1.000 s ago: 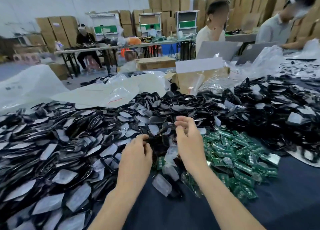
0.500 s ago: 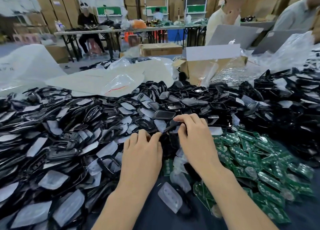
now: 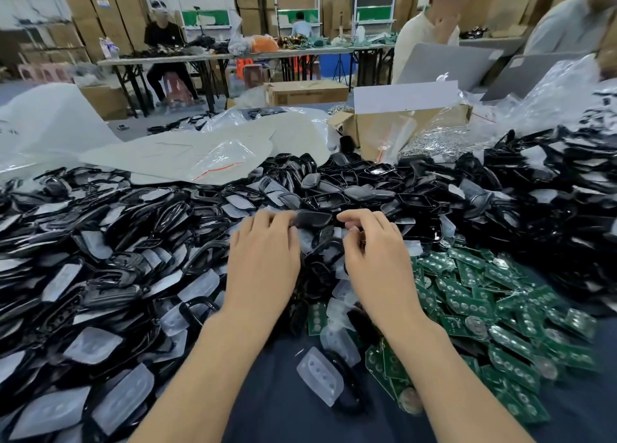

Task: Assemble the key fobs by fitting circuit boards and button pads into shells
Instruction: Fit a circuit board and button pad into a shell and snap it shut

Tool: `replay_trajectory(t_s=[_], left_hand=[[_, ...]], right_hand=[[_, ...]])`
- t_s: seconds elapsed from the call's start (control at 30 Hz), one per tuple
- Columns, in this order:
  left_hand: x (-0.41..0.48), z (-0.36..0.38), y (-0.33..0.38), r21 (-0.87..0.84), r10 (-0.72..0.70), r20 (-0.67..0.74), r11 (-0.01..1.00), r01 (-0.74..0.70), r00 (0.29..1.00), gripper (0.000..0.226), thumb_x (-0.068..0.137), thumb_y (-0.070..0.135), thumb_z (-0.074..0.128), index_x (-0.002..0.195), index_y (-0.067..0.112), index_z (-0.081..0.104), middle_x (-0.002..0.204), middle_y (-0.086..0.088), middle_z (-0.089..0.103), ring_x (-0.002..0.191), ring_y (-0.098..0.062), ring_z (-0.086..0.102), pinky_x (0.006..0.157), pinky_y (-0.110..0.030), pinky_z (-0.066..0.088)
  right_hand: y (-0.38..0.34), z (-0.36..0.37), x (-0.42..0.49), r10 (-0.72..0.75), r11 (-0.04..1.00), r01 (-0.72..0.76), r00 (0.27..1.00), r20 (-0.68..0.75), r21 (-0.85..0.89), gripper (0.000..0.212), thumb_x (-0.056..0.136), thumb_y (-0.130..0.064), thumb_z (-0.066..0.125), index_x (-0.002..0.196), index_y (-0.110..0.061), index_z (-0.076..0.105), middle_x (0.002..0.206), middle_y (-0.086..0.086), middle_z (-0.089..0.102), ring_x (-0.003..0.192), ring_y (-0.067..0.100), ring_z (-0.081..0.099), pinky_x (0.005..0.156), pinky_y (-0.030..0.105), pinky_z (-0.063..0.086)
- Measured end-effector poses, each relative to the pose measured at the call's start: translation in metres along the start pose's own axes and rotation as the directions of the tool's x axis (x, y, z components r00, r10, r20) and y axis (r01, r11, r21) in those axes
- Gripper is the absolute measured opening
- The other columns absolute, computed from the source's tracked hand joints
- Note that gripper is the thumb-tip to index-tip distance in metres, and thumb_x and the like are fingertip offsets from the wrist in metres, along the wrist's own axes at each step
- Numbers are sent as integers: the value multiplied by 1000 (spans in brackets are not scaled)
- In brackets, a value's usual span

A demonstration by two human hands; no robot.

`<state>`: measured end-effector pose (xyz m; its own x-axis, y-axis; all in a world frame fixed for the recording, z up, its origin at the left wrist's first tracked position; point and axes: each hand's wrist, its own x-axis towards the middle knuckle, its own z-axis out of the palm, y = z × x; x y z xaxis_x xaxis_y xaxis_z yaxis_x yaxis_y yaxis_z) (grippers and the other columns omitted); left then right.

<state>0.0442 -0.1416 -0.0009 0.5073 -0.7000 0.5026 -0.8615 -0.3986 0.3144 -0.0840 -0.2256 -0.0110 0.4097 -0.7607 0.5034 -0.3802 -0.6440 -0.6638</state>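
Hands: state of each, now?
Left hand: holds black shell by its end.
Right hand: fingers curled; hold cannot be told.

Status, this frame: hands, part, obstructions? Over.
Left hand and right hand palm-down, fingertips at either end of a black shell; grip unclear. Green circuit boards heaped right, clear button pad near front. Nothing over the hands.

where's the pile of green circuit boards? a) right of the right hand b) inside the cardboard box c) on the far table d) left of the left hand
a: the green circuit boards lie heaped just to the right of the right hand.
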Motion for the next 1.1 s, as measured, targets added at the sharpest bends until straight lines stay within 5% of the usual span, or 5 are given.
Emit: replay_trajectory(t_s=[0.3,0.57,0.83,1.0,1.1], left_hand=[[47,19,-2,108,26,257,993,-56,966,47,103,38,49,147,23,44,137,-7,55,129,-30,44,105,-41,33],[33,-1,-4,-276,62,149,961,-18,987,8,97,24,63,105,23,61,95,11,53,97,-21,52,87,-37,43],[0,-17,27,-57,459,-148,880,-471,876,22,85,8,71,106,15,67,98,-1,58,93,-24,54,83,-39,48],[-15,-14,33,-153,419,-150,885,-440,895,30,94,19,64,124,17,63,110,-1,60,100,-20,53,89,-33,48],[-24,-14,32,-266,374,98,903,-338,922,27,98,32,53,122,24,63,111,9,59,106,-11,50,97,-31,44]], right_hand=[[-1,-7,0,61,981,-53,997,-39,186,26,103,-12,45,116,-28,61,107,-26,52,110,6,54,88,35,52],[-3,-10,0,185,912,-171,983,-2,372,24,105,-20,46,119,-33,61,110,-16,61,88,4,58,74,23,47],[-14,-17,1,189,392,-443,897,401,807,37,103,-44,52,128,-20,63,114,7,75,107,24,71,86,33,61],[-7,-28,6,361,340,-359,903,231,869,26,109,-22,42,114,-16,67,96,3,79,82,15,74,65,23,57],[1,-35,13,496,269,-289,859,124,919,24,109,-20,41,106,-16,65,88,2,78,72,15,72,58,26,58]])
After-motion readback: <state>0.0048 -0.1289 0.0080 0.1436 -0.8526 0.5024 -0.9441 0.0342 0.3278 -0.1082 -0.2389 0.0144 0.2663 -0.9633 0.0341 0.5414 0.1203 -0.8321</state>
